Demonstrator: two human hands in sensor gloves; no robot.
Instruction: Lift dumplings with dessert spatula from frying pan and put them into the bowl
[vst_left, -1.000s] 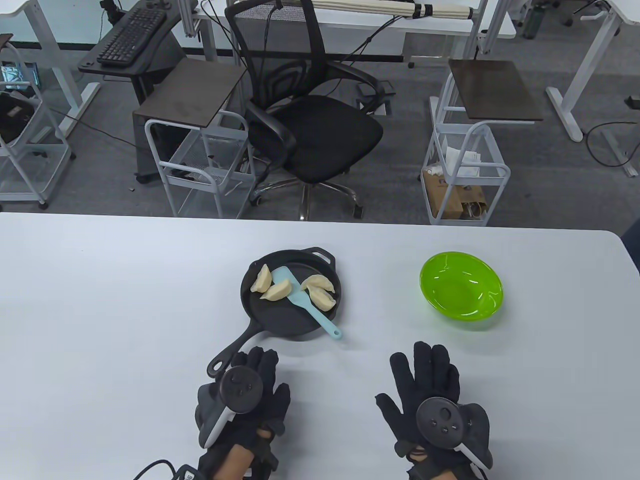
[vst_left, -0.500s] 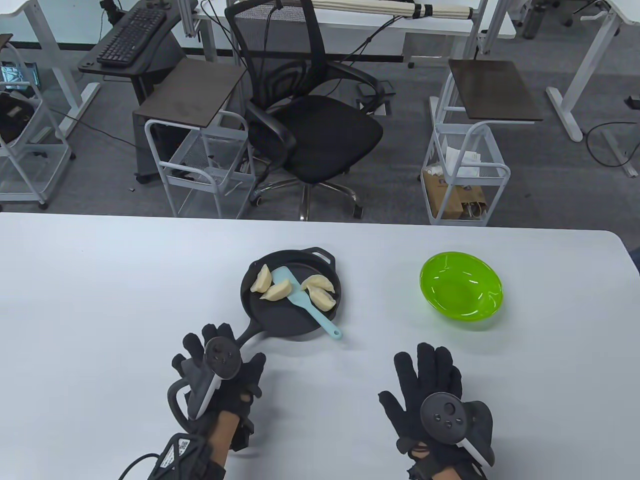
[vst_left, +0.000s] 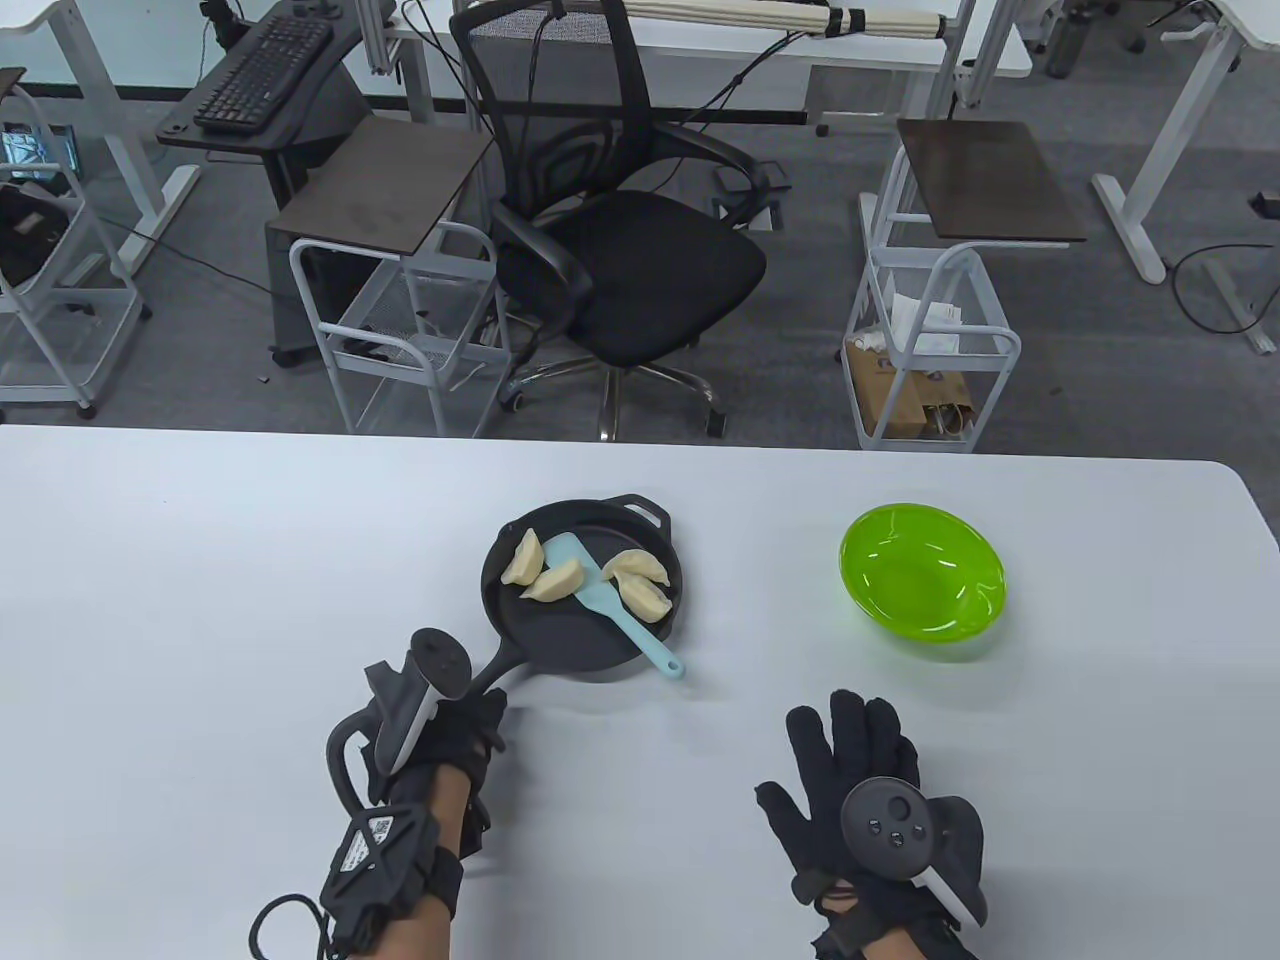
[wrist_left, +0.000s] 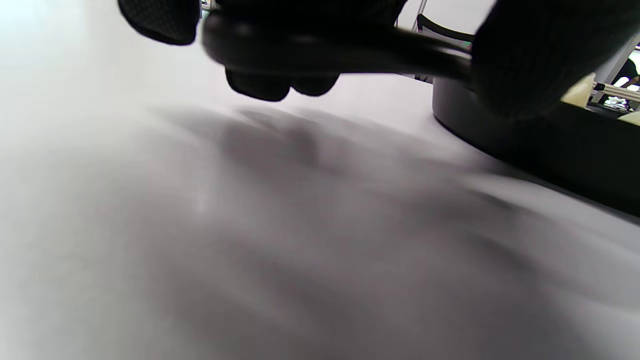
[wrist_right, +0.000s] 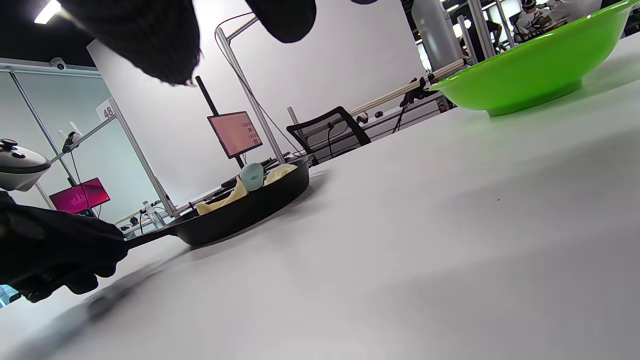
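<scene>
A black frying pan (vst_left: 585, 640) sits mid-table with several pale dumplings (vst_left: 555, 582) in its far half. A light blue dessert spatula (vst_left: 612, 603) lies in the pan, its blade among the dumplings and its handle end over the near rim. My left hand (vst_left: 450, 715) is turned on its side and grips the pan handle (vst_left: 497, 664). In the left wrist view the handle (wrist_left: 325, 50) crosses the top with fingertips (wrist_left: 260, 87) curled under it. My right hand (vst_left: 850, 765) lies flat on the table, fingers spread, holding nothing. The green bowl (vst_left: 922, 582) stands empty at the right.
The white table (vst_left: 200, 600) ends at a far edge just beyond the pan. Behind it stand a black office chair (vst_left: 620, 260) and wire carts (vst_left: 930, 350). From the right wrist view the pan (wrist_right: 240, 215) and bowl (wrist_right: 525, 80) are both ahead.
My left hand moved forward and left, rolled onto its side and closed round the pan handle. The right hand stayed almost still. Pan, spatula and dumplings have not shifted.
</scene>
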